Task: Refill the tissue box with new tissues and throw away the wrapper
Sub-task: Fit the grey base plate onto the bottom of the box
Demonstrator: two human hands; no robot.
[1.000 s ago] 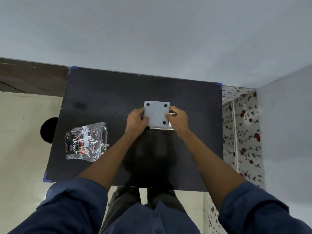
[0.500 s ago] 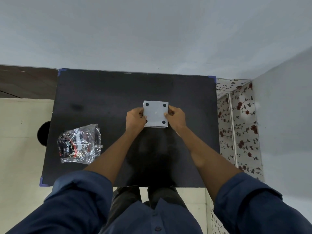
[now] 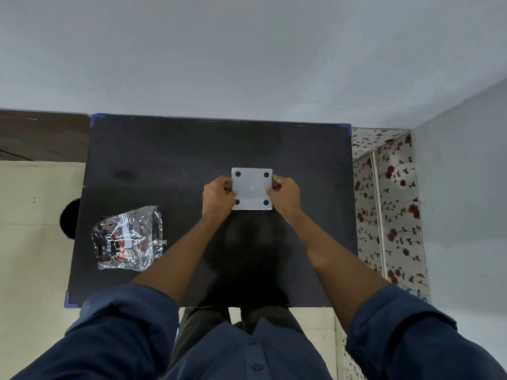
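A white square tissue box (image 3: 252,188) lies upside down at the middle of the black table (image 3: 170,160), its flat base with black round feet facing up. My left hand (image 3: 218,197) grips its left side and my right hand (image 3: 284,193) grips its right side, fingers curled over the edges. A crumpled clear plastic wrapper (image 3: 129,238) with dark print lies on the table's left part, well apart from both hands. The box's opening is hidden underneath.
A dark round bin (image 3: 68,218) stands on the floor just past the table's left edge. A flower-patterned cloth (image 3: 389,204) hangs by the table's right edge. A grey wall rises behind the table and at the right.
The box has settled flat on the table, its tilted lower edge no longer showing. Both hands stay on its sides. The view has shifted slightly, so the wrapper sits further left.
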